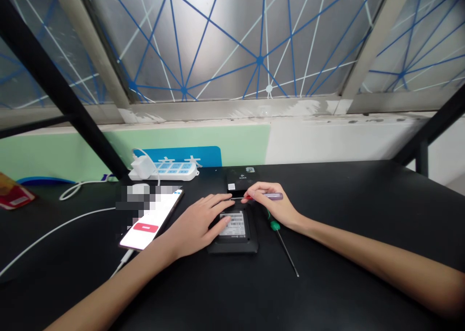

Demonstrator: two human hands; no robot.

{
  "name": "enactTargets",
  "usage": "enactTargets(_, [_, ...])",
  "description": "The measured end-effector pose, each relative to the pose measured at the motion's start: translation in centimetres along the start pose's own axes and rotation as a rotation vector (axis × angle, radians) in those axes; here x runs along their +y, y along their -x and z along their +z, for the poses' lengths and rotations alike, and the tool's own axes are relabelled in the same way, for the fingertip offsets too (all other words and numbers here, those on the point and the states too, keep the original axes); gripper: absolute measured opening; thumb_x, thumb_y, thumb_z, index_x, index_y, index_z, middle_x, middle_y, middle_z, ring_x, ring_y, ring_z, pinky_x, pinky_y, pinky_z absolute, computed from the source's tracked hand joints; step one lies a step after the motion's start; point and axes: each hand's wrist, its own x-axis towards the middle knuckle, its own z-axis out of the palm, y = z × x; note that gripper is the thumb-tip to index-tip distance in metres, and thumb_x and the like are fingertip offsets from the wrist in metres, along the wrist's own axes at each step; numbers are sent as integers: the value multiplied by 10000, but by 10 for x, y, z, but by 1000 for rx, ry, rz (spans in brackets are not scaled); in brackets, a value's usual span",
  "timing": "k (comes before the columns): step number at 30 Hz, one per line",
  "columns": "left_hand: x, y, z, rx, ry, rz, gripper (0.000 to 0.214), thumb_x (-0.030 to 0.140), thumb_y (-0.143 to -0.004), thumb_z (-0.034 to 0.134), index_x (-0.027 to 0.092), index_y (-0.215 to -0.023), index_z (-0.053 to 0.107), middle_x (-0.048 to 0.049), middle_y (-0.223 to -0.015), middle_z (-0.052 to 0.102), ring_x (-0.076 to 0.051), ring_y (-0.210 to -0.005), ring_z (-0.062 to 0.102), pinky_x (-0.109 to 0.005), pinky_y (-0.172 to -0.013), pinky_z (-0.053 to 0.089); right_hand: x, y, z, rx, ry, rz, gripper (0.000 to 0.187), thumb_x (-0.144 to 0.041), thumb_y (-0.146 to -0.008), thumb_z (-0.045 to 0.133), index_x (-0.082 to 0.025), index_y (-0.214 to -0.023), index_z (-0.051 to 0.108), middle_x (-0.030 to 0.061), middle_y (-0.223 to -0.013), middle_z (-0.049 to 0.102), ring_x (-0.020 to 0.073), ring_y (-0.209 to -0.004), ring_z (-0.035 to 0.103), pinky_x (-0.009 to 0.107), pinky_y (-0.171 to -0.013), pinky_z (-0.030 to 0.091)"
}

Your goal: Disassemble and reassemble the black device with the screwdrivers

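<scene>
The black box is lying label-up in the middle of the black table, and the left hand is pressing flat on it, fingers extended and closing on nothing. The right hand is curling its fingers tight around a purple-handled screwdriver, holding it sideways at the box's far edge. A green-handled screwdriver is lying beside that wrist, and a phone is lying left of the box.

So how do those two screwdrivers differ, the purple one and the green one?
The purple-handled screwdriver is gripped in the right hand, held level; the green-handled screwdriver lies loose on the table, slanting toward the camera. One handle is purple, the other green. Both are slim.
</scene>
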Motion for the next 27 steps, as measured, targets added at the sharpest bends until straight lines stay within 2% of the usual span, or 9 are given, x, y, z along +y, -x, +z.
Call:
enactTargets(14, [-8, 0, 5, 53, -80, -63, 385, 412, -1045, 340, 243, -1362, 477, -55, -1367, 555, -243, -1215, 529, -410, -1020, 412, -3, -1, -1, 54, 10, -14, 248, -379, -891, 616, -198, -766, 730, 34, -749, 742, 187, -748, 697, 319, -796, 534])
enactTargets(18, [-8, -1, 5, 73, -71, -98, 382, 410, -1040, 350, 224, -1341, 494, -73, -1239, 611, -240, -1114, 570, -395, -951, 445, -2, 0, -3, 58, 13, -30, 250, -354, -899, 603, -194, -750, 724, 30, -709, 719, 180, -717, 669, 312, -766, 510])
enactTargets(23, [-8, -3, 3, 82, -65, -110, 305, 366, -1023, 388, 219, -1225, 564, -62, -1104, 645, -225, -1008, 590, -372, -877, 453, 1, 2, -6, 11, -46, -49, 255, -352, -897, 602, -189, -737, 713, 26, -677, 701, 168, -668, 653, 287, -690, 489])
enactTargets(27, [-8, -3, 2, 91, -82, -153, 256, 398, -994, 437, 214, -1051, 605, -37, -970, 654, -207, -893, 603, -338, -779, 447, 3, 2, -7, 17, -50, -53, 251, -354, -894, 605, -190, -738, 714, 27, -674, 700, 168, -664, 651, 287, -686, 486])
